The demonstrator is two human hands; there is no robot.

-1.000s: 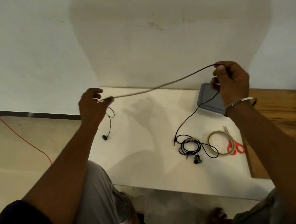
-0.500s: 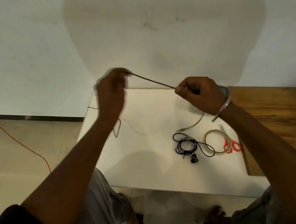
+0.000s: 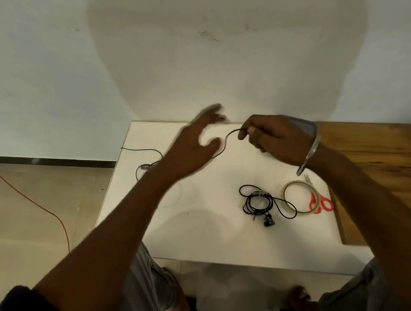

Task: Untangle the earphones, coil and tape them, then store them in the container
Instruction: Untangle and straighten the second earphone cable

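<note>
Pinched in the curled fingers of the right hand (image 3: 272, 140) above the white table (image 3: 195, 231): a black earphone cable (image 3: 225, 142), trailing past the left hand (image 3: 190, 147) (blurred, fingers spread). Nearer, coiled earphones (image 3: 259, 203) touching a tape roll (image 3: 286, 191) lying over orange scissors (image 3: 324, 204). Pale wall (image 3: 61, 62) behind, beige floor (image 3: 26, 240) left, wooden top (image 3: 380, 146) right.

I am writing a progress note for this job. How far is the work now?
Done, it seems: one pair of earphones lies coiled on the table, though not yet in the container. In hand: the right hand pinches a second cable; the left hand, open and blurred, is beside it, and the far end lies loose. Left: coiling, taping with the tape roll, storing both.
</note>
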